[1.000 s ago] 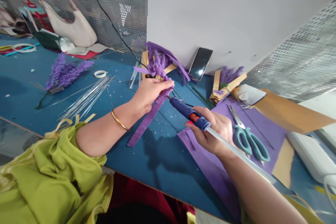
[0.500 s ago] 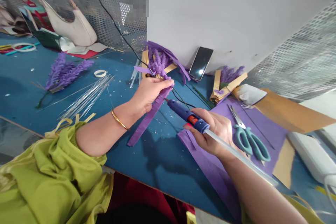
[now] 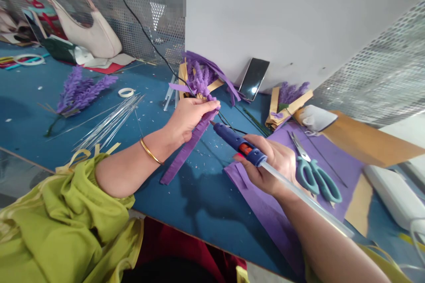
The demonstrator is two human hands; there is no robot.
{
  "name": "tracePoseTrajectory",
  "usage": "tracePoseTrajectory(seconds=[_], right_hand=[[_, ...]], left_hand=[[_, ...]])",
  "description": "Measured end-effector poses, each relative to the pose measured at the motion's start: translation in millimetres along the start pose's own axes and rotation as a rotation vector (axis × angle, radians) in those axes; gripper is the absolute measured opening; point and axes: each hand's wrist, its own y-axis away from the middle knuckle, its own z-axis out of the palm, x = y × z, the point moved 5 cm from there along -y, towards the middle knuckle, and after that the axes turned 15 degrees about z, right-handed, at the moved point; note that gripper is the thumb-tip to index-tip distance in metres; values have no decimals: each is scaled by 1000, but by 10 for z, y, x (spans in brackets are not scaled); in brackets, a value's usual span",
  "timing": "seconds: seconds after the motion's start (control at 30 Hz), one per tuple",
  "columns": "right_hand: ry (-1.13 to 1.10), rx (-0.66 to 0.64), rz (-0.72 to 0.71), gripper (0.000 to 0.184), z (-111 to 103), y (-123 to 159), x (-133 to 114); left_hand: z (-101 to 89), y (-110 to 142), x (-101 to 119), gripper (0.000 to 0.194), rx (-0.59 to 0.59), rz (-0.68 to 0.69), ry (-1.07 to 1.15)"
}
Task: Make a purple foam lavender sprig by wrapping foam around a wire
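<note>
Between the thumb and fingers of my left hand [image 3: 191,117] is a purple paper strip [image 3: 189,150], its long tail slanting down toward the table's front edge. Purple curls of a paper flower stand just above the pinch, overlapping a flower bundle [image 3: 201,75] behind. My right hand [image 3: 272,163] is wrapped round a blue glue gun [image 3: 232,139] with a long clear glue stick [image 3: 305,199] sticking out of its back. The gun's nozzle points at the strip, close to its upper part; I cannot tell whether they touch.
Teal-handled scissors [image 3: 315,177] lie on purple paper [image 3: 338,154] at the right. A phone [image 3: 254,78] leans against the white panel. Silver wires [image 3: 109,124], a tape roll [image 3: 126,92] and purple paper lavender [image 3: 81,90] lie left. A black cord [image 3: 142,26] crosses behind my left hand.
The glue gun in my right hand has shifted very slightly right. My left hand and the strip are almost still.
</note>
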Motion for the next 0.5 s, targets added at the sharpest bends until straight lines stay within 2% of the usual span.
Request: tracePoseTrajectory(seconds=[0.37, 0.5], right_hand=[[64, 45, 55, 26, -26, -8, 21], [34, 30, 16, 24, -30, -12, -6]], left_hand=[[24, 13, -27, 23, -30, -23, 7], [23, 9, -2, 25, -27, 2, 9]])
